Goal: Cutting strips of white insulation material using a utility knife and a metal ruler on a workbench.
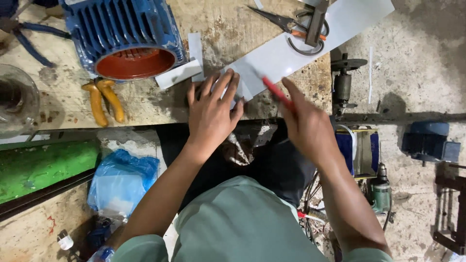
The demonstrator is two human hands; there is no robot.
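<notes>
Left hand (pixel 211 114) spread flat on white sheet (pixel 291 53); right hand (pixel 303 123) grip pinching red pen (pixel 276 93) (blurred).

Long white sheet strip (pixel 310 41) laid flat diag. on bench, near end pinned; red pen (pixel 277 92) held tilted over it

Right hand (pixel 306 123) is motion-blurred; the red tool (pixel 276 92) in it is smeared, kind indeterminable. Left hand (pixel 211 114) covers the near end of the white sheet (pixel 310 43). Blue motor housing (pixel 124 31) is cut off by the top edge. Glass vessel (pixel 14 99) is cropped at left.
</notes>
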